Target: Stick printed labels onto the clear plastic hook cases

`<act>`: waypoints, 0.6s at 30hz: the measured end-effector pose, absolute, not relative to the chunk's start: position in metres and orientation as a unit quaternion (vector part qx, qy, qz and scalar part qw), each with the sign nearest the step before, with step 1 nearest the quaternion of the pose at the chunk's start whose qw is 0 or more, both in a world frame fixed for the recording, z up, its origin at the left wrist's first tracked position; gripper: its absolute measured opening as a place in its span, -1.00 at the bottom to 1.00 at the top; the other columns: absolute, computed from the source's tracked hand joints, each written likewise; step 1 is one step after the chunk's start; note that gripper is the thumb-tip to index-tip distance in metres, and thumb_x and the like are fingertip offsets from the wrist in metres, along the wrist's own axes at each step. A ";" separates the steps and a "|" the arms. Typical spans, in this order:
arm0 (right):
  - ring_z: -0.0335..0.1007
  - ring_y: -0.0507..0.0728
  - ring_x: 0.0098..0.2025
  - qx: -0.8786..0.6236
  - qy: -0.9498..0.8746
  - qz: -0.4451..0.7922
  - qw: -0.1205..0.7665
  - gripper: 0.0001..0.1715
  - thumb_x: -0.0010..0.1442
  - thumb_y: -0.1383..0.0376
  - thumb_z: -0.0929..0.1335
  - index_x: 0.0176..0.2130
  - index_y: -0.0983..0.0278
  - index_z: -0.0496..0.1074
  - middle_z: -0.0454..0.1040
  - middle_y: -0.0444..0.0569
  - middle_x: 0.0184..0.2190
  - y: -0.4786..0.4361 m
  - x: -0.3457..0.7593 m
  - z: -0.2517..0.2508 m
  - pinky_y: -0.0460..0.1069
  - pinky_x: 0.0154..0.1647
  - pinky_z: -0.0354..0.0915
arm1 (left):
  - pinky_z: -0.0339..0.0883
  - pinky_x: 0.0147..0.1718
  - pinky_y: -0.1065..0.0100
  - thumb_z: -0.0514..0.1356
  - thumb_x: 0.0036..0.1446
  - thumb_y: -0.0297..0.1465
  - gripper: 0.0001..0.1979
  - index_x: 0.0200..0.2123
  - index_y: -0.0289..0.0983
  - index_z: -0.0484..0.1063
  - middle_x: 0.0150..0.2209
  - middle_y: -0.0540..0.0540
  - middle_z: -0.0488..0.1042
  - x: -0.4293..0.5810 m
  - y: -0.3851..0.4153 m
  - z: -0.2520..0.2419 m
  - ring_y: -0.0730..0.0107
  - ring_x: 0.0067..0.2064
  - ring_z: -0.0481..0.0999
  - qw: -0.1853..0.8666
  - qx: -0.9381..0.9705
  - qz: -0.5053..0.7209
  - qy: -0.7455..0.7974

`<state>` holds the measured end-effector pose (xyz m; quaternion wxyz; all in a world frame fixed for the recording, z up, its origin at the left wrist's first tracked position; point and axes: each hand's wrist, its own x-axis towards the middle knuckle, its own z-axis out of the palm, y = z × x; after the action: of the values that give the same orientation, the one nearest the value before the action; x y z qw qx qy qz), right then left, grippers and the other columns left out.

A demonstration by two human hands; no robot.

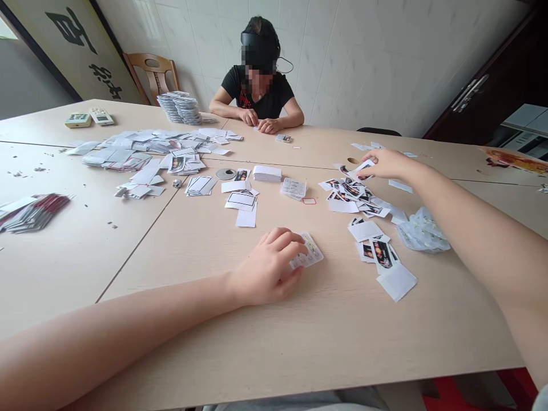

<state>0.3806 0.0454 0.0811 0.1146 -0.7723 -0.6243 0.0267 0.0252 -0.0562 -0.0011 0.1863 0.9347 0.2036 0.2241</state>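
Head view: the left hand (pixel 274 265) lies over a flat pack (pixel 314 251), grip unclear, while the right hand (pixel 377 162) pinches a printed card (pixel 363 166), light, bendy I'd guess, best edge-held.

A: What's under the left hand (pixel 269 265)?
B: A sheet (pixel 314 254), on the table (pixel 257 354). The card heap (pixel 343 204) lies right of it — the bag (pixel 423 231) beside that, further right.
A: And behind?
B: A person (pixel 279 88), across the table — stacked packets (pixel 188 109) to the left, a chair (pixel 159 80) behind those.
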 end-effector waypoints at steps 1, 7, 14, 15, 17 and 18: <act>0.35 0.26 -0.13 -0.761 -0.636 0.032 0.124 -0.31 -0.10 0.04 0.42 0.01 0.25 0.38 0.40 0.16 -0.04 0.040 0.372 0.082 0.08 -0.25 0.25 | 0.16 0.04 0.12 0.08 0.10 -0.43 -0.67 -0.03 -0.26 0.30 0.04 -0.19 0.33 0.026 -0.056 -0.002 0.13 0.09 0.20 0.176 0.940 0.210 0.205; 0.37 0.23 -0.22 -0.697 -0.685 0.036 0.211 -0.26 -0.09 0.03 0.43 0.07 0.19 0.32 0.41 0.10 -0.11 0.001 0.312 0.075 0.07 -0.26 0.27 | 0.10 0.03 0.10 0.09 0.14 -0.30 -0.70 -0.05 -0.23 0.33 -0.09 -0.14 0.42 0.028 -0.059 0.003 0.18 -0.02 0.32 0.211 0.945 0.162 0.192; 0.32 0.10 -0.38 -0.573 -0.763 0.054 0.294 -0.59 -0.02 0.15 0.41 -0.19 0.22 0.25 0.41 -0.06 -0.32 -0.034 0.252 0.048 -0.01 -0.36 0.23 | 0.21 -0.30 0.34 0.03 0.20 -0.14 -0.68 -0.38 -0.26 0.33 -0.37 -0.02 0.40 0.026 -0.045 0.015 0.42 -0.34 0.35 0.394 0.778 0.308 0.381; 0.31 0.09 -0.39 -0.559 -0.774 0.052 0.291 -0.65 0.00 0.16 0.39 -0.26 0.22 0.22 0.39 -0.08 -0.36 -0.039 0.246 0.045 -0.01 -0.37 0.22 | 0.18 -0.37 0.36 0.03 0.19 -0.11 -0.65 -0.42 -0.27 0.33 -0.42 0.00 0.37 0.024 -0.040 0.016 0.45 -0.39 0.32 0.410 0.742 0.328 0.416; 0.29 0.08 -0.38 -0.524 -0.800 0.044 0.291 -0.77 0.06 0.21 0.36 -0.36 0.22 0.20 0.36 -0.09 -0.40 -0.049 0.235 0.042 -0.01 -0.33 0.22 | 0.11 -0.43 0.37 0.05 0.15 -0.06 -0.58 -0.52 -0.28 0.34 -0.50 0.01 0.34 0.020 -0.032 0.018 0.47 -0.45 0.27 0.427 0.700 0.345 0.457; 0.30 0.08 -0.35 -0.505 -0.810 0.040 0.295 -0.81 0.08 0.24 0.34 -0.40 0.22 0.20 0.36 -0.09 -0.39 -0.054 0.231 0.042 -0.01 -0.30 0.23 | 0.10 -0.44 0.37 0.06 0.14 -0.04 -0.55 -0.56 -0.29 0.34 -0.52 0.00 0.34 0.018 -0.029 0.019 0.47 -0.46 0.27 0.434 0.690 0.345 0.466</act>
<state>0.2312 -0.0539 0.0416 0.2950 -0.5046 -0.8104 0.0395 0.0180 -0.0294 0.0191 0.4335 0.6898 0.4661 0.3450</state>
